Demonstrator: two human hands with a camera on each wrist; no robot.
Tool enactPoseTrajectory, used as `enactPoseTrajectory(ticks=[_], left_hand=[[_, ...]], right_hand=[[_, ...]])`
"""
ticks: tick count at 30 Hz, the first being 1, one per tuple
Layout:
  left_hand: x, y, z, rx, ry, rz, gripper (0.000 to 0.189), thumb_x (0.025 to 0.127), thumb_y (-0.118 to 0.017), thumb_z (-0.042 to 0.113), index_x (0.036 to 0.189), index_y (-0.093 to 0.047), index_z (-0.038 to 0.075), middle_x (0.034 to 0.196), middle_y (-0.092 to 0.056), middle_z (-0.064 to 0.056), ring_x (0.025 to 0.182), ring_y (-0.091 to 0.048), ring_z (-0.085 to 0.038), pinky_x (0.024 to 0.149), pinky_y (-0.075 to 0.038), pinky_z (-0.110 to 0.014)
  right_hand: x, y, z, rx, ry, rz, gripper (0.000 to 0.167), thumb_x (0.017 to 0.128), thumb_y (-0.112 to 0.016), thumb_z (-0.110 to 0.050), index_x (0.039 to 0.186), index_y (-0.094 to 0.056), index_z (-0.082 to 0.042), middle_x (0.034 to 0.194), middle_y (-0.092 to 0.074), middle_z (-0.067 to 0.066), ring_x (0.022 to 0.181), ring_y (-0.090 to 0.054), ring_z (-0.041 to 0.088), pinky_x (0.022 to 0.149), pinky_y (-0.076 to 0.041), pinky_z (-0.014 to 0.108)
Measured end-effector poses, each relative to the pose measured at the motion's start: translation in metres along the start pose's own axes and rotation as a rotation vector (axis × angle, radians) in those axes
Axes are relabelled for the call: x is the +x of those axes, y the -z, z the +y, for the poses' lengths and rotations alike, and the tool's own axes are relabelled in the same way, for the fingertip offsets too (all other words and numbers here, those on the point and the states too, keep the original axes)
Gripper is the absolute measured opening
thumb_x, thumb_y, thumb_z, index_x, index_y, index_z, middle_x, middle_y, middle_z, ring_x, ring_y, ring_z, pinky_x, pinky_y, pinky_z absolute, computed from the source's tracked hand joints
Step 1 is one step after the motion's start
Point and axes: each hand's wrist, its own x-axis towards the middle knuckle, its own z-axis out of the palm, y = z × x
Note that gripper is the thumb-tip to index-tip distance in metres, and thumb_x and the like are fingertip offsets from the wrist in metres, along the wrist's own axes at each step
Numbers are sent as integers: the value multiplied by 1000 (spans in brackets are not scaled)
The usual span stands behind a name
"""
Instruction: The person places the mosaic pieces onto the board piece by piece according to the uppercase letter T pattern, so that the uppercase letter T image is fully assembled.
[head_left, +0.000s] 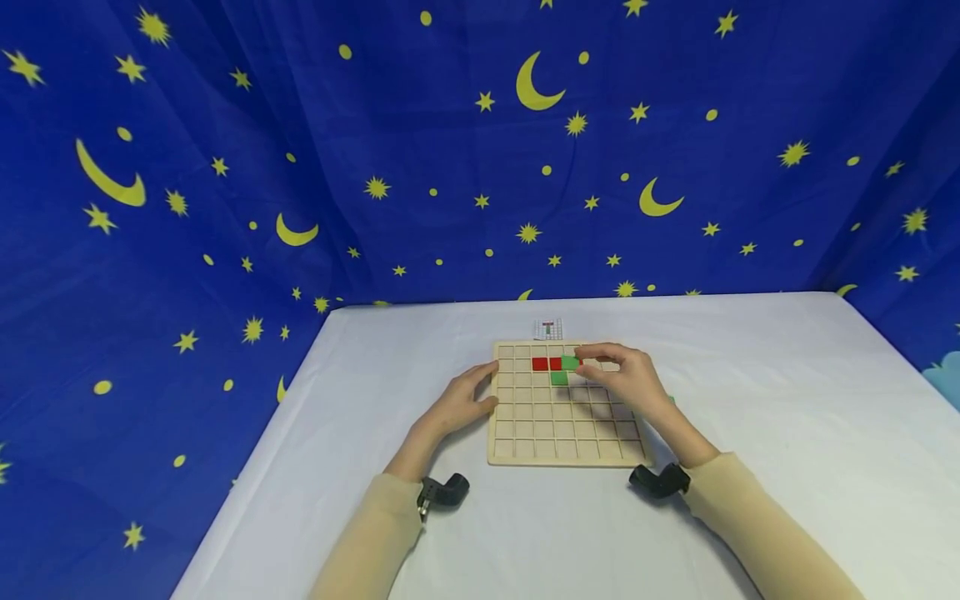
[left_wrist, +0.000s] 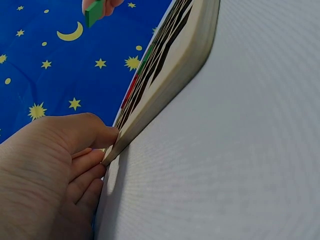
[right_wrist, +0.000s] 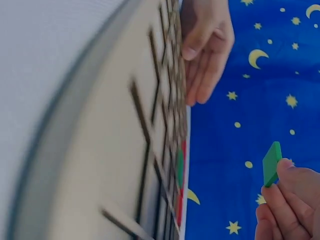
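My right hand (head_left: 621, 377) pinches a green square tile (right_wrist: 271, 164) between thumb and fingertips, raised above the far part of a wooden grid board (head_left: 525, 450). Under it on the board, a row of red tiles (head_left: 540, 364) is partly covered by the held tile in the head view. Another green tile (head_left: 559, 378) lies in a cell just nearer than that row. At the board's left edge rests my left hand (head_left: 459, 402), its thumb and extended fingers touching the rim, apart from each other along it.
A small printed card (head_left: 548, 327) with a coloured grid pattern lies just beyond the board's far edge. Something green (head_left: 671, 401) shows at the right, mostly hidden by my right wrist. White cloth (head_left: 360, 375) covers the table, and a blue star-patterned curtain (head_left: 450, 133) hangs behind.
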Motion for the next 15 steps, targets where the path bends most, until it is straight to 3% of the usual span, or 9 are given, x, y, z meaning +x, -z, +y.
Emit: enactPoseTrajectory(ticks=[10, 15], left_hand=[[0, 0, 0, 3, -15, 9, 63, 87, -63, 13, 143, -36, -1, 143, -41, -16, 133, -35, -30, 111, -27, -39], [1, 0, 0, 3, -18, 9, 63, 87, -63, 12, 143, -37, -1, 142, -42, -17, 133, -35, -30, 111, -28, -39]], right_hand=[[-4, -18, 11, -17, 37, -38, 28, 82, -74, -24, 106, -72, -9, 107, -68, 2, 105, -60, 26, 86, -50, 48], [-8, -26, 21, 1, 26, -75, 26, 82, -75, -19, 105, -71, -8, 104, -69, 4, 95, -65, 22, 81, -55, 36]])
